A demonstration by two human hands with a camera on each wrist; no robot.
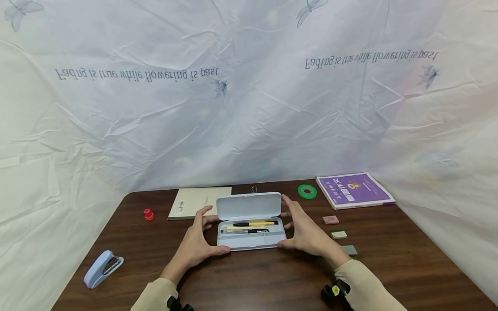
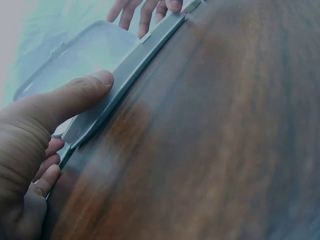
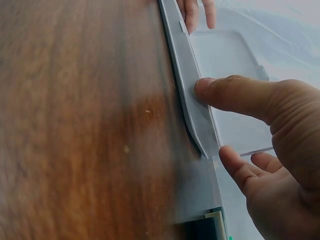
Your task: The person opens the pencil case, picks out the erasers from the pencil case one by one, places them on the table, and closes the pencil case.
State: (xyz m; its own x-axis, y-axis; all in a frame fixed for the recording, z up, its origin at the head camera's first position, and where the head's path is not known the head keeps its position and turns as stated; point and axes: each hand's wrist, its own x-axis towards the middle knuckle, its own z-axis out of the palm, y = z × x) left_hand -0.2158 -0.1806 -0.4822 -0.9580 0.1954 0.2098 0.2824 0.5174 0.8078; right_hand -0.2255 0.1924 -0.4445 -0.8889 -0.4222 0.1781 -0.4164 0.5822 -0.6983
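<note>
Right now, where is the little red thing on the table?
In the head view, the small red plastic cap stands on the dark wooden table, left of the tan notebook and behind the pale blue stapler.

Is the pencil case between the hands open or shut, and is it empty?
Open, not empty: the pencil case has its lid raised behind the tray, where two pens lie. The left hand and right hand hold its ends.

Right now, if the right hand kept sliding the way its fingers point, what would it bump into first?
The right hand points leftward and already touches the open pencil case at its right end, so the case comes first. Past it waits the left hand at the other end. Depth is hard to judge.
</note>
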